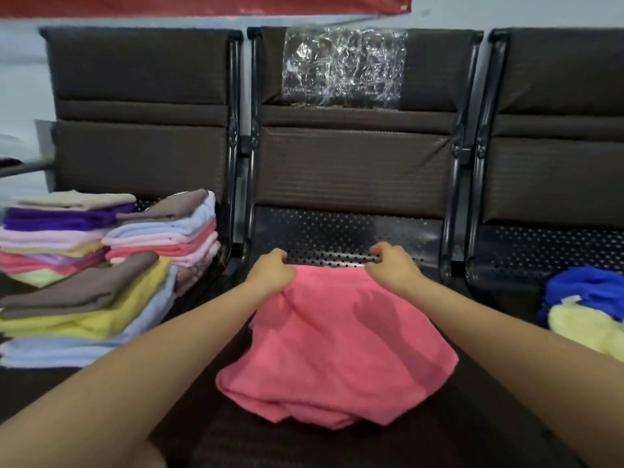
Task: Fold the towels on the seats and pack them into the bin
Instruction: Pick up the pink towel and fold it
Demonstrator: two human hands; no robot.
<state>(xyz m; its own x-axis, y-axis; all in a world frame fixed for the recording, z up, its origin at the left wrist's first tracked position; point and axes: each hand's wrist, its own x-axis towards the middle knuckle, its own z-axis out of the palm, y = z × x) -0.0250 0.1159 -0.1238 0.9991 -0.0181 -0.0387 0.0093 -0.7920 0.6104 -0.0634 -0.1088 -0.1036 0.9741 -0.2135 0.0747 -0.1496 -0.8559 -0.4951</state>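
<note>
Both hands, left hand [270,269] and right hand [391,265], pinch pink towel [337,339] on brown perforated middle seat [337,238].

Curled fingers [282,256] of the left hand [271,271] and those of the right hand [393,265] hide the far corners of the pink towel [337,336], so the exact grip on the cloth cannot be told. The towel covers the middle seat [337,238] nearer than the fingertips. Both forearms run out of the bottom edge. Left of the fingers, the stacks of folded towels [101,265] are cut by the left edge, their lower layers buried. Right of the fingers, a blue towel [584,288] and a pale yellow towel [587,329] are clipped by the right edge. No bin shows. A red strip [202,5] is cropped by the top edge.
</note>
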